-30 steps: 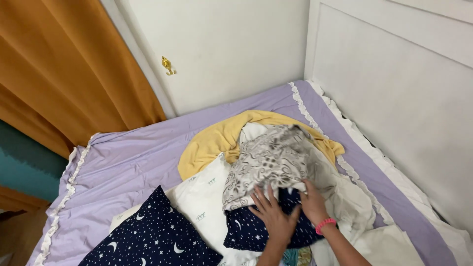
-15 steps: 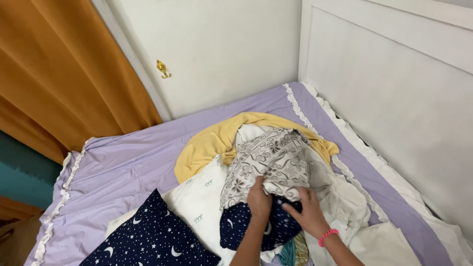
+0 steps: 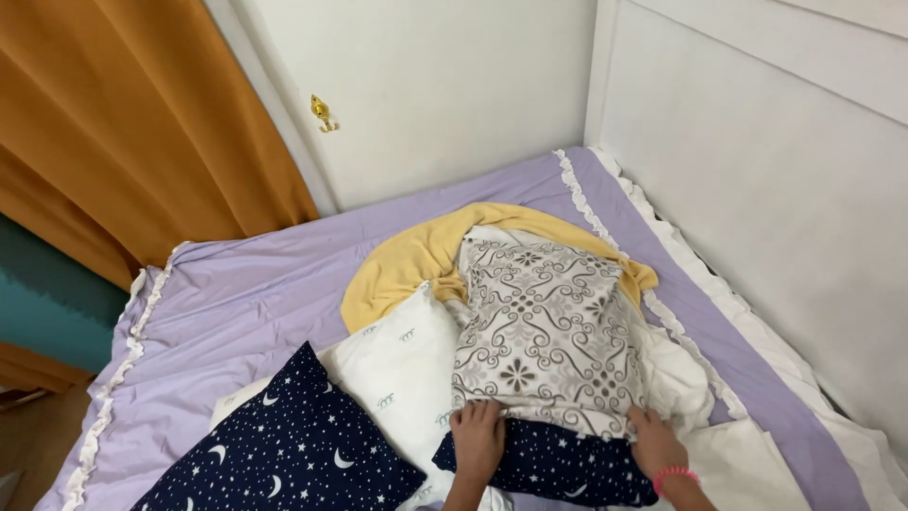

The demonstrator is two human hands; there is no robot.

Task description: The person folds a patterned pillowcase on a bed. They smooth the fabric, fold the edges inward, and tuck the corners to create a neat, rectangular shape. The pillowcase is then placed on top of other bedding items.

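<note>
Grey-and-white patterned cloth [image 3: 539, 326] lies spread over a pile of laundry on the bed [image 3: 246, 293], which carries a lilac sheet with a white frilled edge.

Head view, hands: the left hand [image 3: 478, 437] holds the near left corner of the patterned cloth, fingers curled over its hem. The right hand [image 3: 654, 443], with a pink band at the wrist, holds the near right corner of the same cloth in the same way. Both grips are clenched on the cloth edge, well apart from each other.

Head view, surrounding items: a dark blue cloth with white dots [image 3: 558, 464] lies directly under the near edge of the patterned cloth, between the two hands. A yellow towel [image 3: 416, 260] curves around the far side of the pile. A white pillow [image 3: 402, 369] rests just left of the patterned cloth, touching it. A navy pillow with moons and stars [image 3: 284, 459] overlaps the white pillow at lower left. An orange curtain [image 3: 123, 132] hangs at upper left. A white headboard [image 3: 776, 161] stands along the right side.
</note>
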